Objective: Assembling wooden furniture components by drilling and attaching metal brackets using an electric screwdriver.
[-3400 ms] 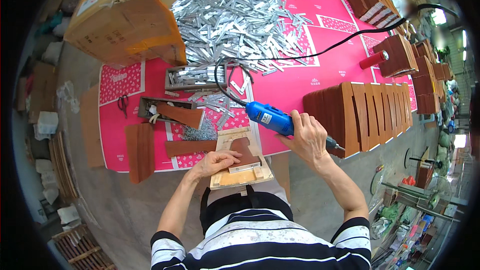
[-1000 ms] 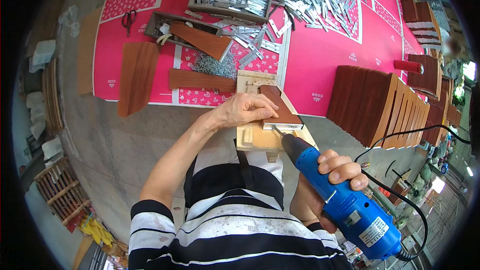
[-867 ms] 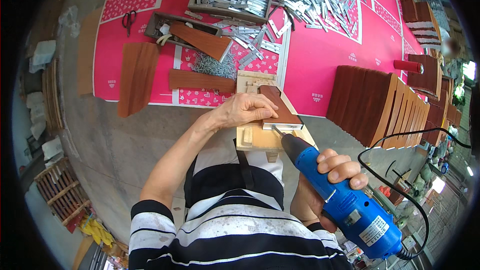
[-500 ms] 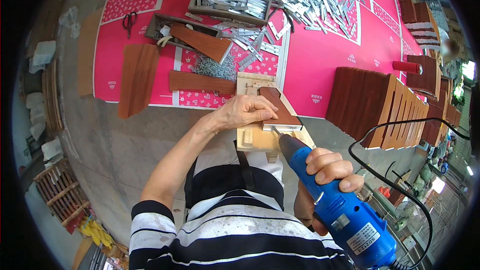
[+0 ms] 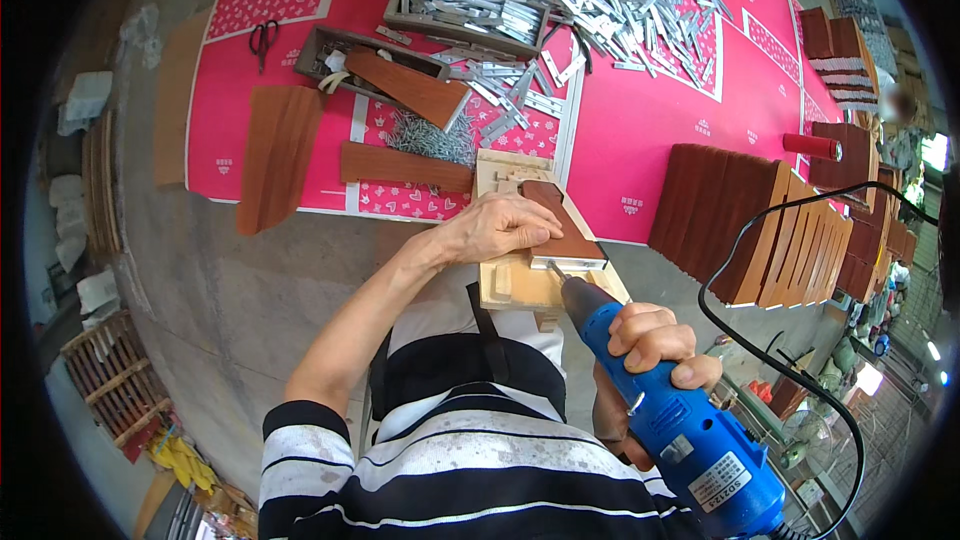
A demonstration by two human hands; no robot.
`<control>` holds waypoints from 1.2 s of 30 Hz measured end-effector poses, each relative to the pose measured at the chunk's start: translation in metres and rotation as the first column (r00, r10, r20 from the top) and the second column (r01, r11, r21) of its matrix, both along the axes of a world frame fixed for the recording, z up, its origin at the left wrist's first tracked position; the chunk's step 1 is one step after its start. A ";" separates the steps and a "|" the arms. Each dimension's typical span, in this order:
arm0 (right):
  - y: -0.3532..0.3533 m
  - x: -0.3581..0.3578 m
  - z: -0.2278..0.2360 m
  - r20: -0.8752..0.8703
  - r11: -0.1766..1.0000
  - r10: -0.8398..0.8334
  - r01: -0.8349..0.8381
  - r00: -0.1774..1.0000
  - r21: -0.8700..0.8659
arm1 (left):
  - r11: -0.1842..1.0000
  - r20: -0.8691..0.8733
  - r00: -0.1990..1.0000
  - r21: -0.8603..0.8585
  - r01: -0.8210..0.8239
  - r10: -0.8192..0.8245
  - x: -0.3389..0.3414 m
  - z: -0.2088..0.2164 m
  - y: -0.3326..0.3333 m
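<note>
My left hand (image 5: 503, 226) presses down on a small red-brown wooden panel (image 5: 572, 233), its fingers curled over the panel's left side. The panel lies in a pale wooden jig (image 5: 512, 285) at the table's near edge. A silvery metal strip (image 5: 572, 264) runs along the panel's near end. In my right hand (image 5: 655, 345) is a blue corded electric screwdriver (image 5: 690, 430), tilted up and to the left. Its bit (image 5: 554, 266) meets the left part of the strip; the exact contact point is too small to make out.
Loose screws (image 5: 432, 137) lie in a heap left of the jig. Beyond are boxes of metal strips (image 5: 465, 15) and a large strip pile (image 5: 600, 0). Stacked brown panels (image 5: 715, 220) stand at right. The black cable (image 5: 745, 260) loops on the right; scissors (image 5: 263, 40) lie far left.
The view has shifted slightly, and the cable's far end sits higher at right. Both hands keep nearly the same place on the panel and screwdriver, with the bit still at the strip.
</note>
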State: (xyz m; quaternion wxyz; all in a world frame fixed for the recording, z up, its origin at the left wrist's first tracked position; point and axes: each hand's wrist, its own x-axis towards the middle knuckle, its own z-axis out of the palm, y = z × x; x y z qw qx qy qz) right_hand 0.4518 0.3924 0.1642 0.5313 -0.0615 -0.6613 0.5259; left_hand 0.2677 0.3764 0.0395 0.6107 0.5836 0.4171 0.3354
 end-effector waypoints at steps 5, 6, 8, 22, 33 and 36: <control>-0.001 -0.006 -0.004 -0.018 0.993 -0.095 0.096 0.995 0.064 | 0.990 0.101 0.993 -0.138 -0.040 0.055 0.001 -0.001 -0.004; 0.001 -0.007 -0.003 -0.017 0.990 -0.102 0.103 0.995 0.093 | 0.981 0.098 0.994 -0.194 -0.026 0.046 0.001 0.001 -0.004; 0.003 -0.011 -0.003 -0.015 0.988 -0.092 0.093 0.996 0.127 | 0.977 0.121 0.991 -0.212 -0.023 0.049 0.003 0.002 -0.003; 0.003 -0.006 0.001 0.070 0.995 -0.017 0.009 0.997 0.101 | 0.973 0.096 0.990 -0.216 -0.083 0.105 0.005 0.008 -0.003; -0.001 -0.009 0.005 0.128 0.996 -0.024 0.013 0.991 0.088 | 0.976 0.046 0.991 -0.185 -0.114 0.124 0.008 0.006 -0.006; -0.002 -0.012 0.008 0.166 0.996 -0.009 -0.005 0.986 0.084 | 0.977 0.039 0.991 -0.175 -0.121 0.130 0.007 0.006 -0.006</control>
